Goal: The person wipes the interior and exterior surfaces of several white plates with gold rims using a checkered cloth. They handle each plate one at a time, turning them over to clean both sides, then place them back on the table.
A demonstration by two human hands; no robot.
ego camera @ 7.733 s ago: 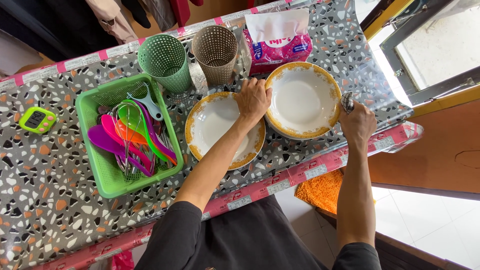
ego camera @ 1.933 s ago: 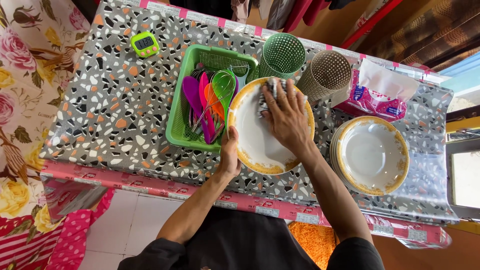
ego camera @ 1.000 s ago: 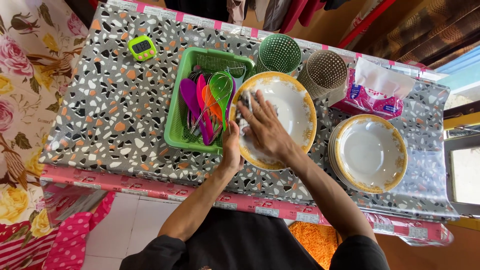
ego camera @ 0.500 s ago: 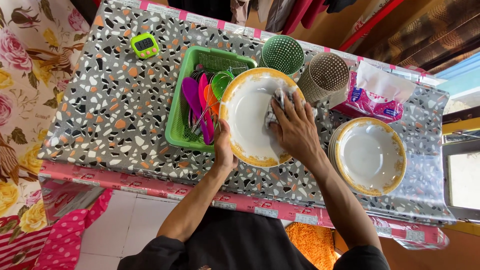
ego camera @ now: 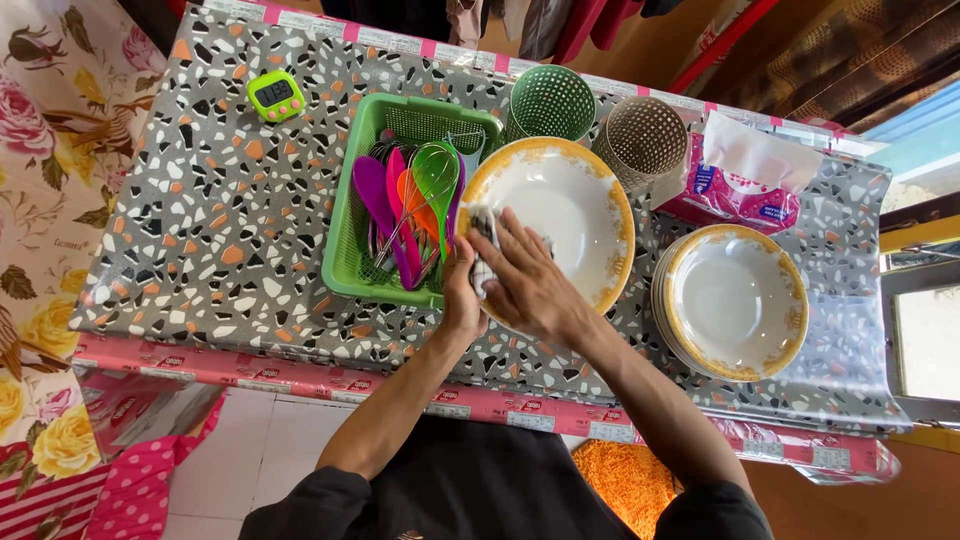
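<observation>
Cloth apparently under right fingers

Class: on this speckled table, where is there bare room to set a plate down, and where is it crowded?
Free: the wide left stretch of table, between timer and green basket. Crowded: from the basket past the held plate, cups and tissue pack to the plate stack.

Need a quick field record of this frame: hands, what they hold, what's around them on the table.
left hand: grips near-left rim of the gold-rimmed plate
right hand: palm down, presses a checked cloth onto the plate's left inner side
plate stack: same pattern, right of the held plate, untouched
green basket: left of the plate, holds coloured plastic spoons and a whisk
green cup, beige cup: perforated, behind the plate
tissue pack: pink, far right
timer: green, far left
table: terrazzo-pattern cover
</observation>
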